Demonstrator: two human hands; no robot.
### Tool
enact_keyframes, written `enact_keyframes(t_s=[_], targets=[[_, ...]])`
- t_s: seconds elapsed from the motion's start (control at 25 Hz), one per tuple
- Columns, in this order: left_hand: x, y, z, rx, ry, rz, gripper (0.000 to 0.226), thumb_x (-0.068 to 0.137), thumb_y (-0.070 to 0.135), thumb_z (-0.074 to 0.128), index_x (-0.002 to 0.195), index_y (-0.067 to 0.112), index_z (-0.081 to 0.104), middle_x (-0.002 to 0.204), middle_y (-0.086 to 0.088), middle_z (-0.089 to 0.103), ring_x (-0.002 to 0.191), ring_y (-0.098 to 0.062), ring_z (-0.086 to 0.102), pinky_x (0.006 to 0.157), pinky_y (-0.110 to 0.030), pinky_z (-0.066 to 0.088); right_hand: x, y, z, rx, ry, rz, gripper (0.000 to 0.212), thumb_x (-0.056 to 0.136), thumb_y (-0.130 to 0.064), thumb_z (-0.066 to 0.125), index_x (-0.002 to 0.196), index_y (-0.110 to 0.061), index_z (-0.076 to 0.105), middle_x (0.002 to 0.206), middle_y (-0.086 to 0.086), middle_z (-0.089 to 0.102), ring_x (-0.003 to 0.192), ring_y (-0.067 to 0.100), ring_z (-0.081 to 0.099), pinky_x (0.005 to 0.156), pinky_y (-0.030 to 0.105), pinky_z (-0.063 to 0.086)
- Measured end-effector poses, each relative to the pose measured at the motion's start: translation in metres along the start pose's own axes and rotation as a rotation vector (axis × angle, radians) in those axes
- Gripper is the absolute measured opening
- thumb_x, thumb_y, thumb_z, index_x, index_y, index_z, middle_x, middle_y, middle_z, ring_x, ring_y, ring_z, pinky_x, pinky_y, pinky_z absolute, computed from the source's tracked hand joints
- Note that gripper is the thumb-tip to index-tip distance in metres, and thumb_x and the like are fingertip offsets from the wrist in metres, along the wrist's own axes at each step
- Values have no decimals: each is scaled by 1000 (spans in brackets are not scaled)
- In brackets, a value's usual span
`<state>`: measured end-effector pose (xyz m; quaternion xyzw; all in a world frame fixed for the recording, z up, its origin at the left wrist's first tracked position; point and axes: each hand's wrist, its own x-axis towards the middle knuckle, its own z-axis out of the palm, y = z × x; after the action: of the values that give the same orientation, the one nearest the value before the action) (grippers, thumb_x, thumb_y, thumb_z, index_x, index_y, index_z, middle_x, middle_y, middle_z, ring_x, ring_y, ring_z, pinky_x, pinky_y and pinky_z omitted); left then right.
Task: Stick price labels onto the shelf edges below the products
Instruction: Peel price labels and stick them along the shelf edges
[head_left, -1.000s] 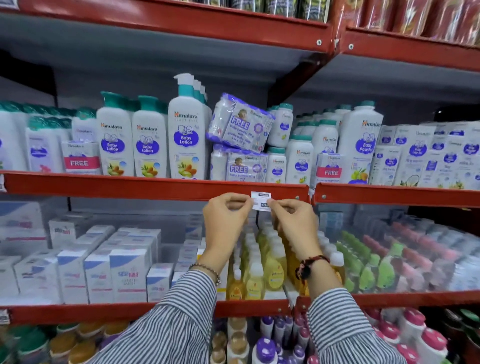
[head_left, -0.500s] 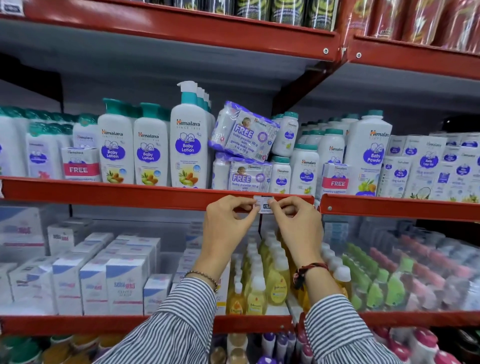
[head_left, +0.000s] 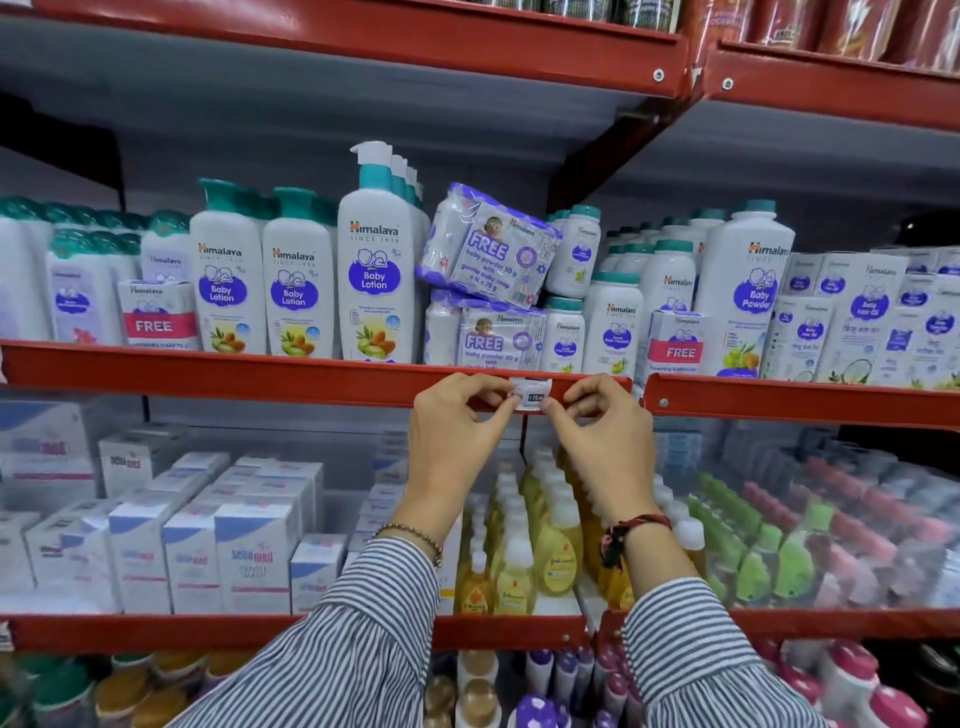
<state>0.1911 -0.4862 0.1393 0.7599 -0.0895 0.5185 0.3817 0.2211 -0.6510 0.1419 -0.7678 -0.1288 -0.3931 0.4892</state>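
Price label: a small white sticker with a dark price box, lying flat against the red shelf edge, near that edge's right end and directly between the two hands.
Left hand: raised from below, thumb and forefinger pinching the label's left end against the shelf edge; other fingers curled.
Right hand: mirrors it on the label's right end, fingertips pinching and pressing there; only the middle of the label shows between the two hands.
Above the label: a wrapped soap pack marked "FREE", with a second, tilted pack lying on top of it.
Left of the packs: white Baby Lotion bottles with teal caps, standing upright in a row.
Right of the packs: white Baby Powder bottles.
Shelf below, behind the hands: yellow bottles in rows; white cartons to the left.
Sleeves: striped, with a bracelet on each wrist.
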Motion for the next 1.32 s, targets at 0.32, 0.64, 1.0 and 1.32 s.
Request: enact_keyframes(t_s=[0.32, 0.64, 1.0, 1.32], targets=[[1, 9, -4, -76, -55, -154, 9, 84, 20, 84, 91, 25, 84, 81, 14, 77, 74, 2, 70, 67, -7, 54, 8, -1, -9, 105, -100, 130, 27, 76, -31, 92, 72, -24, 67, 71, -7, 70, 67, 9, 66, 68, 24, 52], [-39, -2, -39, -136, -75, -292, 13, 81, 31, 87, 84, 19, 81, 75, 9, 78, 65, -6, 73, 62, -24, 62, -41, -2, -13, 211, -308, 346, 23, 79, -29, 90, 72, -18, 71, 60, 0, 67, 47, 15, 54, 39, 23, 41], [-179, -73, -82, -54, -467, -663, 31, 92, 39, 75, 80, 11, 83, 64, -4, 77, 37, 5, 57, 46, -17, 46, -164, 23, 15, 152, -746, 685, 14, 84, -29, 86, 79, -17, 80, 57, -7, 74, 38, 0, 56, 37, 15, 39], [-308, -137, -102, 61, -557, -1005, 29, 93, 33, 75, 81, 9, 85, 68, -8, 80, 48, -16, 71, 45, -29, 59, -286, 86, 57, 112, -893, 943, 21, 86, -24, 84, 68, -15, 80, 56, -4, 74, 38, 4, 58, 36, 16, 40]])
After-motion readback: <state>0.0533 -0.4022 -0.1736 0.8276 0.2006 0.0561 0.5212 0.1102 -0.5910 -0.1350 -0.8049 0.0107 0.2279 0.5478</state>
